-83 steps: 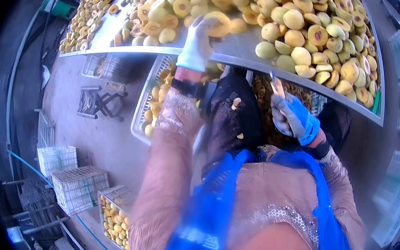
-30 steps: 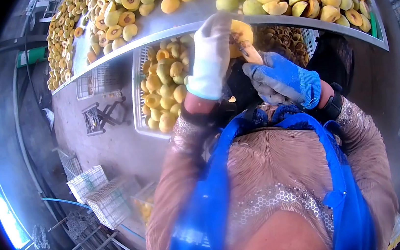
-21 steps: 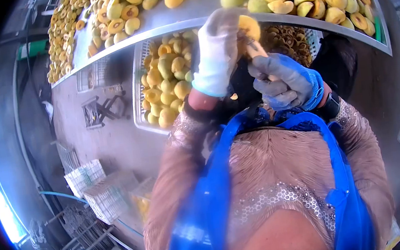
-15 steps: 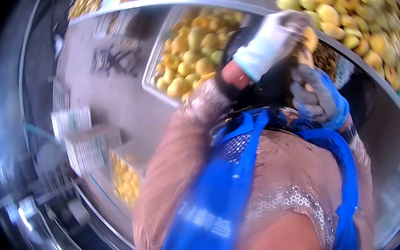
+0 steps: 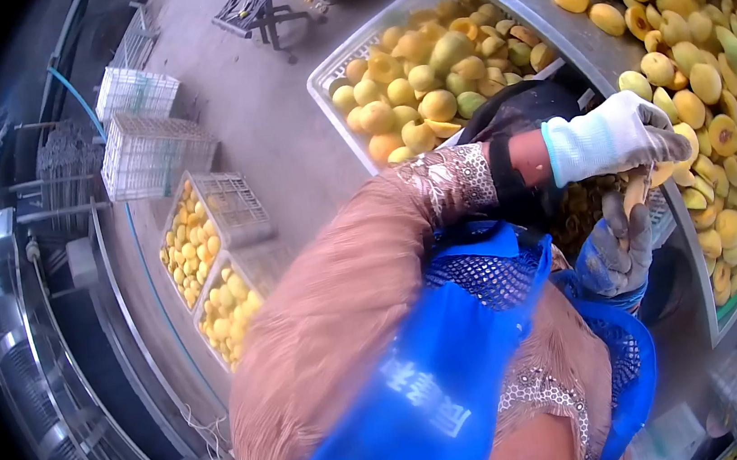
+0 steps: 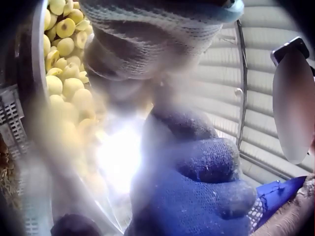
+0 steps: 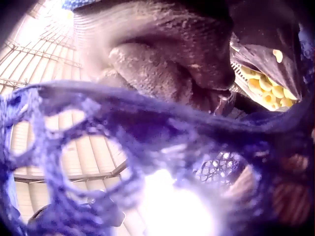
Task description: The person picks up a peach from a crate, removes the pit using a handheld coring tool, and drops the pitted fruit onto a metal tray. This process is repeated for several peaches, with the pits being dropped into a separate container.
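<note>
In the head view my white-gloved left hand [image 5: 608, 139] reaches across to the right, near the metal table's edge, its fingers curled over a yellow fruit piece [image 5: 660, 173]. Just below, my right hand [image 5: 612, 257], in a blue and grey glove, grips a tool by its light handle [image 5: 636, 192]; the tool's tip meets the fruit. The left wrist view shows the left glove [image 6: 147, 44] above the blue right glove [image 6: 197, 182], with the fruit between them blurred. In the right wrist view the curled right hand [image 7: 157, 64] is partly behind blue mesh.
Cut yellow fruit [image 5: 704, 83] covers much of the metal table [image 5: 564, 12] at right. A white crate [image 5: 342, 138] of fruit stands below its edge. Stacked crates [image 5: 151, 155], fruit-filled crates [image 5: 239, 210] and a folding stool [image 5: 247, 3] stand on the floor at left.
The head view has turned, so table and hands appear farther right and lower. Earlier the left hand was over the table with a fruit half; now both hands are together at the fruit piece.
</note>
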The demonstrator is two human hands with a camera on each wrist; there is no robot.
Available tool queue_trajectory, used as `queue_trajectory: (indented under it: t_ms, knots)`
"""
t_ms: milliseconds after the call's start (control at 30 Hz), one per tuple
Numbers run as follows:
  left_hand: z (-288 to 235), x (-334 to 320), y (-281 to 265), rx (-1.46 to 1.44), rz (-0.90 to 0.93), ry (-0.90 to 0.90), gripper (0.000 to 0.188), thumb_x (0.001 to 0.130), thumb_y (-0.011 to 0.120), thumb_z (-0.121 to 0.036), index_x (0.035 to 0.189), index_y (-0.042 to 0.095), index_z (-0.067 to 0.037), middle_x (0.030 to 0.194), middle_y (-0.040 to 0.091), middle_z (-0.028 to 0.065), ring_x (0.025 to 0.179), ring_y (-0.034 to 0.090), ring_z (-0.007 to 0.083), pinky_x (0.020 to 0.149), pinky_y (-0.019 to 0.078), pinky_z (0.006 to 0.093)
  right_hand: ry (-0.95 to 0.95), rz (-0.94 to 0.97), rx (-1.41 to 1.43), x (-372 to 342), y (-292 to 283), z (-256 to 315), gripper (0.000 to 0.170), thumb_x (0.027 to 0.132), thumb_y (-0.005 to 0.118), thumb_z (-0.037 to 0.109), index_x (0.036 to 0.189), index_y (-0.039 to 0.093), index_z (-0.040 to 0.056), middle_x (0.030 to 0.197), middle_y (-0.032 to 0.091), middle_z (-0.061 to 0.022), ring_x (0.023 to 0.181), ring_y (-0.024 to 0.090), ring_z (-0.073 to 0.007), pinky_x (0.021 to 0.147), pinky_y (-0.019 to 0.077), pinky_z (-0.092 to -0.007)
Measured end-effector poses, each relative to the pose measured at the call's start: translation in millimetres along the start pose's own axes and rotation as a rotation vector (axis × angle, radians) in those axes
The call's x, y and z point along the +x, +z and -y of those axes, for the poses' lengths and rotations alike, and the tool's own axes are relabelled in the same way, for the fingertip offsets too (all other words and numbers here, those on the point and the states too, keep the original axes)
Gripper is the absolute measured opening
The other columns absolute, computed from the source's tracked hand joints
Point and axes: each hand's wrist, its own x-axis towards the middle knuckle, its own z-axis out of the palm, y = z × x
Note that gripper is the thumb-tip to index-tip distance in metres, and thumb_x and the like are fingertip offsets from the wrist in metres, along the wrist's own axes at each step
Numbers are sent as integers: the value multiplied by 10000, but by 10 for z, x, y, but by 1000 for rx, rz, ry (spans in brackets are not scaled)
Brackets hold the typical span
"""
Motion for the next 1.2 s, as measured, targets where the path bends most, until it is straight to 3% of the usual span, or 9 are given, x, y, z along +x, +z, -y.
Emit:
queue_trajectory:
  t_ms: [433, 533, 567, 667, 800, 933, 1000, 1133, 1200]
  knots:
    - [533, -2, 10, -566, -254, 36, 270, 894, 688, -253, 914, 701, 16, 747, 633, 36, 660, 558, 95, 573, 473, 276, 120, 31, 72, 173, -262, -37, 290, 1047, 409, 380, 913, 342, 132, 495, 322, 38, 327, 280, -35, 309, 231, -175]
    - [543, -23, -65, -739, -22, 52, 250, 918, 664, -232, 927, 693, 16, 830, 657, 42, 738, 599, 105, 612, 502, 285, 175, -36, 120, 189, -211, -45, 288, 1051, 409, 349, 895, 351, 115, 502, 291, 36, 359, 221, -37, 310, 216, -175]
    - [477, -109, -155, -958, 268, 46, 292, 966, 583, -249, 936, 708, 13, 884, 711, 102, 806, 650, 167, 776, 518, 290, 193, -58, 74, 179, -206, -31, 286, 1049, 411, 359, 900, 349, 123, 502, 310, 34, 350, 245, -38, 311, 225, -176]
    - [585, -44, -273, -215, -178, 446, 249, 940, 590, -218, 993, 699, -1, 958, 703, 110, 840, 660, 213, 827, 522, 303, 215, -120, -35, 152, -221, 18, 281, 1046, 412, 377, 913, 352, 137, 506, 351, 28, 332, 288, -42, 311, 235, -179]
    - [715, -168, -1061, 181, -534, 532, 205, 862, 620, -122, 1025, 693, -21, 997, 691, 120, 889, 662, 261, 808, 538, 336, 175, -369, -183, 92, -440, 114, 272, 1039, 444, 351, 916, 398, 113, 514, 318, 31, 341, 237, -48, 301, 201, -190]
    - [1056, -674, -2078, 364, -1080, 224, 155, 866, 620, -96, 974, 726, -66, 932, 727, 84, 842, 681, 168, 765, 544, 299, 97, -582, -324, -98, -622, 169, 275, 1030, 470, 349, 911, 430, 105, 517, 311, 32, 341, 222, -57, 302, 178, -200]
    - [1150, -1087, -2558, 588, -1263, 74, 329, 888, 651, -361, 1077, 682, -93, 1028, 685, 148, 946, 658, 323, 825, 510, 417, 101, -596, -325, -124, -688, 219, 272, 1032, 462, 360, 923, 434, 112, 521, 320, 28, 341, 233, -63, 308, 182, -205]
    - [2584, -1646, -3765, 1523, -1316, -486, 309, 897, 628, -277, 1137, 650, -85, 1198, 616, 169, 1079, 605, 335, 938, 465, 425, 114, -620, -317, -52, -725, 233, 264, 1033, 454, 371, 938, 452, 125, 524, 308, 27, 345, 243, -69, 307, 187, -220]
    - [2694, -1783, -3993, 1252, -1282, -436, 302, 899, 619, -266, 1140, 654, -89, 1162, 628, 174, 1064, 611, 342, 943, 472, 422, 111, -636, -302, 26, -754, 209, 259, 1032, 454, 376, 950, 465, 130, 526, 302, 28, 348, 249, -71, 307, 187, -225]
